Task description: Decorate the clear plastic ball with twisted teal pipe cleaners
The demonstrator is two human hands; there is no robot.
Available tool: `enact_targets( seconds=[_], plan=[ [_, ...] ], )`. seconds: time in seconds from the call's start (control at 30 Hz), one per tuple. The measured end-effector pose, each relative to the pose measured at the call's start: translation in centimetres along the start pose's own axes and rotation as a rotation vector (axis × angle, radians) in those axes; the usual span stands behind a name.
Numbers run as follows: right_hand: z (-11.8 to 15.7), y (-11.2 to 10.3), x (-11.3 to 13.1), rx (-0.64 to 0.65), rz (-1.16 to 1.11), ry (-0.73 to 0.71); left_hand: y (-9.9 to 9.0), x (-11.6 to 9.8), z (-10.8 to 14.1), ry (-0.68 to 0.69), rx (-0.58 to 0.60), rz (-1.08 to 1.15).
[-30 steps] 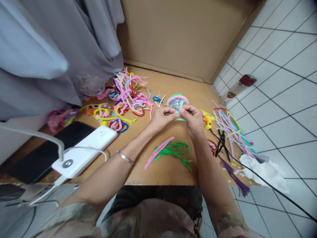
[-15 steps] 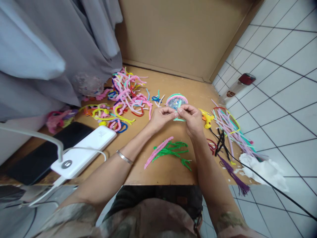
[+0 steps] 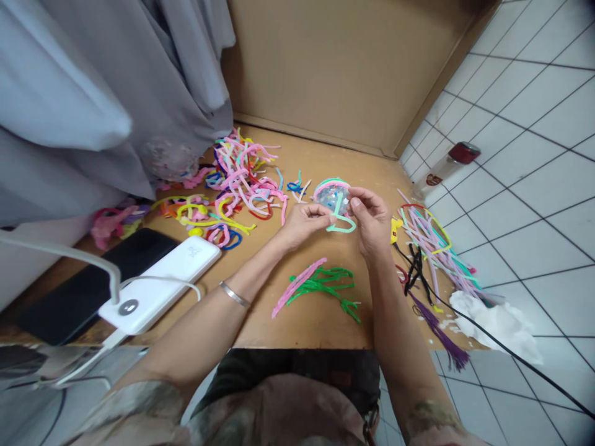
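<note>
My left hand (image 3: 303,224) and my right hand (image 3: 372,218) are raised over the wooden board (image 3: 325,155), both pinching a mint-green pipe cleaner (image 3: 341,224) bent into a loop between them. Just behind the fingers lies a round clear disc rimmed in pink and green (image 3: 331,189). Below my hands lie a pink pipe cleaner (image 3: 297,286) and a bunch of green pipe cleaners (image 3: 325,283).
A heap of mixed pipe cleaners (image 3: 242,179) lies at the back left, another bundle (image 3: 432,241) at the right with a yellow glue gun (image 3: 397,226) and black cord. A white power bank (image 3: 158,282) and black phone (image 3: 88,291) lie left. A bottle (image 3: 446,166) lies on the tiles.
My hands have drawn slightly apart and the right hand has lifted, so the mint-green pipe cleaner shows as an open curved loop between them.
</note>
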State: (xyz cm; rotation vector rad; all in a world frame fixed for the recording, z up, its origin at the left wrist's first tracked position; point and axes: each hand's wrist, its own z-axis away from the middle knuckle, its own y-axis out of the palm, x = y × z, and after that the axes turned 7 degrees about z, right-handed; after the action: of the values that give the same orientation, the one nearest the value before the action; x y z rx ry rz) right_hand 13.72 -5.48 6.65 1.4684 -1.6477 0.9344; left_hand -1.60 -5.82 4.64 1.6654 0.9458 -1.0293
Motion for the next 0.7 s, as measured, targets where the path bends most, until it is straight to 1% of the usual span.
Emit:
enact_targets(
  seconds=[0.13,0.23,0.43,0.57,0.63,0.7],
  plan=[
    [-0.1,-0.7,-0.1,0.124,0.008,-0.105,0.0,-0.2,0.1,-0.047,0.054,0.063],
    [-0.1,-0.7,0.1,0.200,0.030,-0.132,-0.1,-0.2,0.1,-0.074,0.087,0.121],
    [-0.2,-0.5,0.6,0.238,0.103,-0.174,-0.1,-0.5,0.1,-0.073,0.112,0.201],
    [-0.4,-1.0,1.0,0.314,0.140,-0.136,-0.1,-0.6,0.2,-0.082,0.125,0.226],
    [-0.5,-1.4,1.0,0.359,0.142,-0.100,0.0,-0.6,0.2,-0.077,0.130,0.245],
    [-0.5,-1.5,0.8,0.371,0.115,-0.044,0.0,-0.6,0.1,-0.063,0.125,0.266]
  ],
)
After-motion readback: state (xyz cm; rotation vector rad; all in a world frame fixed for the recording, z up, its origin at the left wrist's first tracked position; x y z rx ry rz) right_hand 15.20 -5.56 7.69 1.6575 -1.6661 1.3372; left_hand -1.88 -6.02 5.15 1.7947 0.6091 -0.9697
